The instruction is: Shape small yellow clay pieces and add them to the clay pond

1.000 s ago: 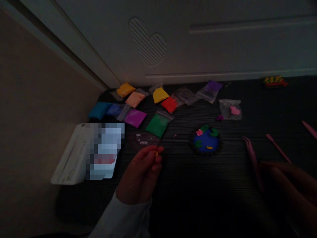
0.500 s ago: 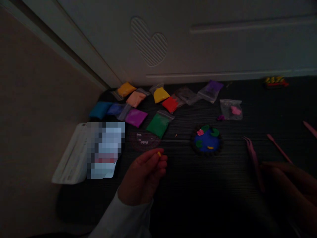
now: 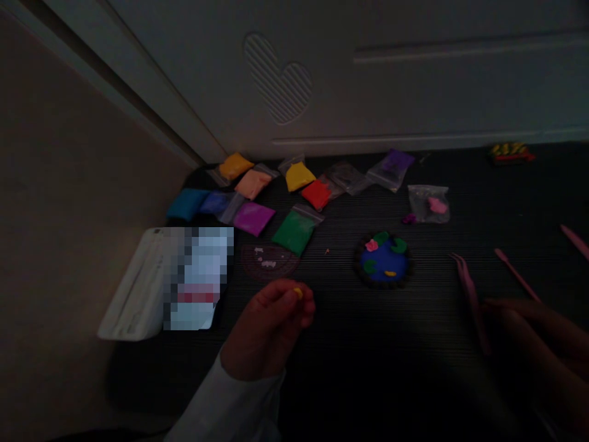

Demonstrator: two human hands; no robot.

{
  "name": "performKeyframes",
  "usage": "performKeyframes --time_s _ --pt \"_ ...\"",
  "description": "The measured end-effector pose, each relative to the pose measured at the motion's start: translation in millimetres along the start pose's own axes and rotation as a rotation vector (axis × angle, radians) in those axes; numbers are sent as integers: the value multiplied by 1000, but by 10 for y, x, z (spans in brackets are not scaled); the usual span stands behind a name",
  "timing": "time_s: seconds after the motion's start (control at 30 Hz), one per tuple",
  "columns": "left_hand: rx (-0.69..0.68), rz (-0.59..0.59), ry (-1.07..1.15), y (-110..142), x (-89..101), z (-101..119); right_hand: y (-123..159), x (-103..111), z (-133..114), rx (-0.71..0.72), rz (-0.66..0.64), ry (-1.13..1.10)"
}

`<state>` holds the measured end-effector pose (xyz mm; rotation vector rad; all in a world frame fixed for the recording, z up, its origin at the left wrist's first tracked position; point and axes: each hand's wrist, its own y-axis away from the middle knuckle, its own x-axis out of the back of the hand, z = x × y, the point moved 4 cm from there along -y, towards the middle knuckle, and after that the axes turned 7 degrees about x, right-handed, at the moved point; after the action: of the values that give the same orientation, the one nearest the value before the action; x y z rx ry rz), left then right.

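Observation:
Low in the middle, my left hand [image 3: 271,325] is closed, pinching a small yellow lump of clay [image 3: 298,293] between thumb and fingertips. My right hand [image 3: 543,344] lies in deep shadow at the right edge. Its fingertips reach the side of the pink tweezers [image 3: 470,294], whose curved tips point away; whether the fingers grip them I cannot tell. Between the hands sits a round clay pond [image 3: 386,261] with a dark rim and blue middle. On it are green lily pads [image 3: 398,246], a pink flower [image 3: 371,245] and a small yellow piece [image 3: 390,274].
Bags of coloured clay, such as a green one [image 3: 297,230], lie along the back by a white panel [image 3: 414,92]. A thin disc with pale scraps [image 3: 269,264] lies beyond my left hand. At left is a blurred phone-like screen [image 3: 200,276]; at right, a pink tool [image 3: 518,274].
My left hand has moved slightly right and down, and the yellow lump sits turned between its fingers. My right hand and the tweezers look nearly unchanged.

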<state>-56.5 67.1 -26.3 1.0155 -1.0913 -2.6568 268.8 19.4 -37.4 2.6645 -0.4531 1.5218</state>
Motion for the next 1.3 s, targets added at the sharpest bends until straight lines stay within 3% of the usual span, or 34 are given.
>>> performKeyframes --time_s 0.1,0.2,0.4,0.53,0.67,0.8,0.9,1.07,1.3 --pt "6 -45 -7 -21 1 -13 4 -28 108 1 -127 -35" --pt "-10 -32 -27 -16 -12 -6 -29 -20 72 27 -159 -61" --pt "-61 -14 -100 -18 -19 13 -90 -17 -78 129 -75 -109" --pt "-115 -51 -174 -7 -54 -10 -74 34 -160 206 87 -148" --pt "-149 -134 -285 31 -146 -138 89 30 -511 382 208 -215" --pt "-135 -224 -413 33 -191 -347 351 -140 -1061 640 169 -253" --pt "-140 -255 -503 3 -162 -454 484 -277 -1301 743 183 -237" --pt "-163 -265 -596 -61 -129 -504 527 -405 -1315 819 227 -191" --pt "-174 -275 -668 -104 -138 -534 505 -494 -1277 859 192 -154"
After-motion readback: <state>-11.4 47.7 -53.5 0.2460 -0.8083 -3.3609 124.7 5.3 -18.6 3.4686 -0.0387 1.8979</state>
